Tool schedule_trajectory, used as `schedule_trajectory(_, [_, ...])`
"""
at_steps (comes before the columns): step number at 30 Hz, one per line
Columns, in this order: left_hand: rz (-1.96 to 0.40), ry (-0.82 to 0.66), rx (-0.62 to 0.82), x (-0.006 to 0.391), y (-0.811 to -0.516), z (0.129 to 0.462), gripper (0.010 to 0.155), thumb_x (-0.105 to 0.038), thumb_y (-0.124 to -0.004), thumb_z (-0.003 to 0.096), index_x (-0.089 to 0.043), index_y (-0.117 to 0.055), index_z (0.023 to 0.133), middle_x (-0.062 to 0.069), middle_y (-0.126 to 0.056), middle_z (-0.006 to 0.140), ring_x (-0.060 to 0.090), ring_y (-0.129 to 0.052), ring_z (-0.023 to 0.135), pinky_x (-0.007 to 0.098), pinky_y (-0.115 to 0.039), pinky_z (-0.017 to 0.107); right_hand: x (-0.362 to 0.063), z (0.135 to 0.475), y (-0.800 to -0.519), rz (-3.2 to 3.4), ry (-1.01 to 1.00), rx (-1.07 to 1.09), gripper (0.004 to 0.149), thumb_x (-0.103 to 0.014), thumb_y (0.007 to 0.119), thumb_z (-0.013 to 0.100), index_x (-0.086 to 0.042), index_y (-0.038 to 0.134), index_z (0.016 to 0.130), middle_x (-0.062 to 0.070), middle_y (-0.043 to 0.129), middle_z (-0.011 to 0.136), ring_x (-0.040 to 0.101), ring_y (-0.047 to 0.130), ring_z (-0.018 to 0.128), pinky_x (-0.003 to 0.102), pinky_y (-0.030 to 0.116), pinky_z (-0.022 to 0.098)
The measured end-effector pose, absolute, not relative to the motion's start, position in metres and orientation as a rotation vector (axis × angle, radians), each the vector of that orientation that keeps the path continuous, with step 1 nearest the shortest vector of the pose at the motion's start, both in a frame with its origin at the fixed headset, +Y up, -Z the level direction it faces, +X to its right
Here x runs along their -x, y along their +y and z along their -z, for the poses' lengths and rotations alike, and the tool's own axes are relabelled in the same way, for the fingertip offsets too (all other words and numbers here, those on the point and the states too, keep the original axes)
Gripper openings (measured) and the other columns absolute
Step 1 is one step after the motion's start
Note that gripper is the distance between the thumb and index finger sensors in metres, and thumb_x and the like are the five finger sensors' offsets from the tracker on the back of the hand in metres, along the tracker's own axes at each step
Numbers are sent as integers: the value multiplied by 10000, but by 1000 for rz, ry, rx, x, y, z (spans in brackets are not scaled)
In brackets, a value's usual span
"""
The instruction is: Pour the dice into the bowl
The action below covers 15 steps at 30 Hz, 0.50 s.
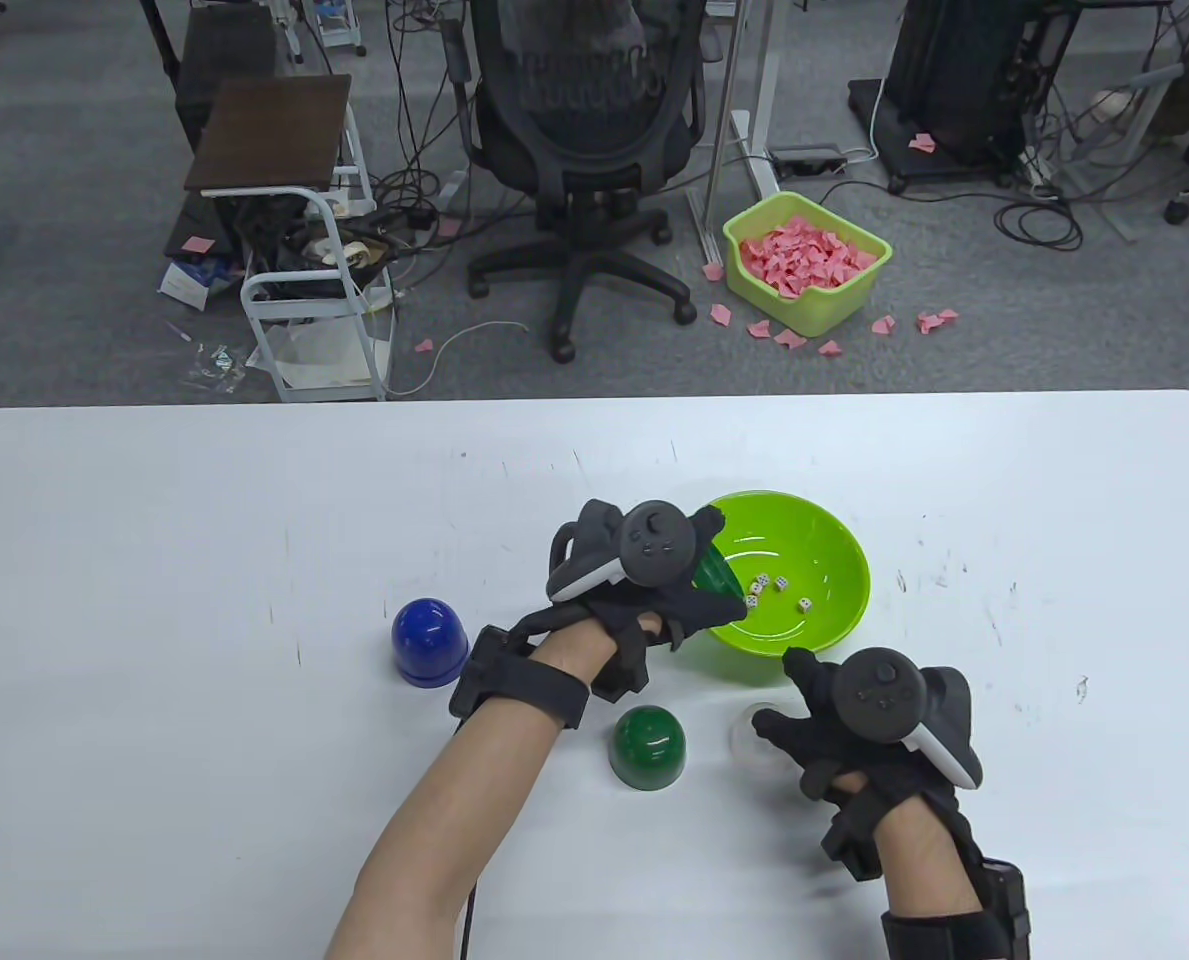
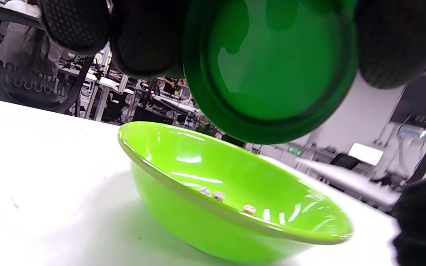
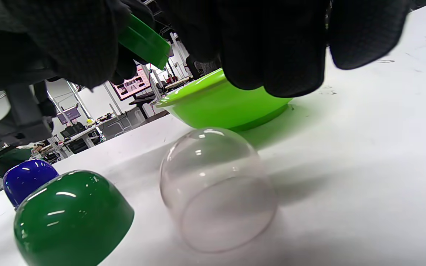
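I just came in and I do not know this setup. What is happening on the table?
A person in sensor gloves is pouring dice. The left hand holds a green cup tipped over the lime bowl, and several dice lie inside the bowl. The right hand hovers over a clear cup on the table. A dark green dome and a blue dome stand nearby.

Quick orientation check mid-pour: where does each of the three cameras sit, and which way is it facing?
Table view: high at the person's side, looking down across the table to the office floor; both forearms, left hand and right hand show.
Left wrist view: low under the left hand, facing the lime bowl; fingertips grip the tilted green cup.
Right wrist view: low near the tabletop, facing the clear cup; right fingers hang above.
Shared: all three show the lime bowl and the held cup; table and left wrist views show the dice.
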<state>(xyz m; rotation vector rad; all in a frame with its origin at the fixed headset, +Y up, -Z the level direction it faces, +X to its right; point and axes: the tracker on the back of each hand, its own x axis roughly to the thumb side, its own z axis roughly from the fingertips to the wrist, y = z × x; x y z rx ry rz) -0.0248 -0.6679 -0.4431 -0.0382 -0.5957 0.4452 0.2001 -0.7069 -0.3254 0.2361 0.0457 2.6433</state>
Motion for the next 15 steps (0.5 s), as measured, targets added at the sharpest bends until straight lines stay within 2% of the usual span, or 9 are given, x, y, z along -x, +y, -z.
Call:
schedule_trajectory(8, [-579,-597,-27,87,-672,400,951,-733,-853,345,-204,-530,1067,163,-753,1016,353,-840,824,592,-705,687,-197,324,-709,-2651,68,-243,783,-482,844,452,10,628,1021,331,783,965,564,843,735,715,691,555])
schedule_trajectory(15, [-646,-549,-33,141,-686,365,979,-701,-883,345,-203,-475,1082,160,-714,1045,358,-818,859,596,-699,692,-191,323,-713,-2663,101,-264,783,-481,844,451,8,626,1022,330,776,970,567,835,743,714,688,558])
